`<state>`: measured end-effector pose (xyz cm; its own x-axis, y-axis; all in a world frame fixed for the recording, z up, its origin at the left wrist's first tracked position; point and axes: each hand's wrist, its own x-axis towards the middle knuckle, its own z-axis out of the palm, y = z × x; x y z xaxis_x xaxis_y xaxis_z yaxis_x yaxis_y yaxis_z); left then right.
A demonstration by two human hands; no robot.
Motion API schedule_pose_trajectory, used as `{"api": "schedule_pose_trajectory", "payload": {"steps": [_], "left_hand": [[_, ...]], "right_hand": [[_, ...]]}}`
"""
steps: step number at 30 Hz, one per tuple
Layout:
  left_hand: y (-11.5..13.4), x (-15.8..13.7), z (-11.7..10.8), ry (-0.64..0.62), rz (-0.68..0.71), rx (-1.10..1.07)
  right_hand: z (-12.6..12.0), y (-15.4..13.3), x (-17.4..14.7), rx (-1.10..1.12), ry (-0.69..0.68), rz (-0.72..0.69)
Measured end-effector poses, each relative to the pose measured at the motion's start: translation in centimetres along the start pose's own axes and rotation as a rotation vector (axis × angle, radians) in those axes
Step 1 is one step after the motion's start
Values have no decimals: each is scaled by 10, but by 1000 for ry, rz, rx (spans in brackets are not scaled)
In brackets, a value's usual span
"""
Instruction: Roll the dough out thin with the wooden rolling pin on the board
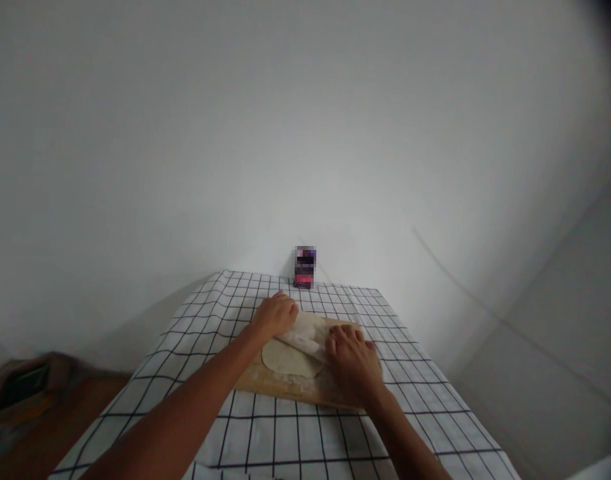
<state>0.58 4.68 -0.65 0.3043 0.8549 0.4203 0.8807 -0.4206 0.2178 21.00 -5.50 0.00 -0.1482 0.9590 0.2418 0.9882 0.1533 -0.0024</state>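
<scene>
1. head view: the left hand (pixel 278 315) has its fingers curled down over the far-left end of a pale rolling pin (pixel 304 342), with no gap showing under them.
2. the right hand (pixel 352 357) has its fingers bent over the pin's other end, nearer the body; the hidden thumb makes its exact hold hard to tell.
3. the pin lies slanting between the two sets of fingers, across a flat sheet of dough (pixel 288 360) that shows on the near side of the pin, between the fingers.
4. under both hands is a wooden board (pixel 268 383), floury in patches, on a checked cloth (pixel 258 437).
5. the pin looks stiff and fairly light; flour may make it slick, so its ends, where the fingers are, seem the best hold.
6. the dough looks soft, thin and easily torn or stretched; lifting it would call for flat fingers well under its edge, not a pinch.
</scene>
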Motion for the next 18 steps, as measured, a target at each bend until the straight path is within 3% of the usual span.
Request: {"api": "schedule_pose_trajectory", "payload": {"steps": [8,12,18], "left_hand": [[6,-49,-8,41,-68,51],[8,-70,-15,84,-32,103],[3,-75,-18,82,44,117]], "right_hand": [[-2,-7,-12,44,0,-24],[-3,-12,-26,59,28,-76],[-4,-9,-37,192,92,-105]]}}
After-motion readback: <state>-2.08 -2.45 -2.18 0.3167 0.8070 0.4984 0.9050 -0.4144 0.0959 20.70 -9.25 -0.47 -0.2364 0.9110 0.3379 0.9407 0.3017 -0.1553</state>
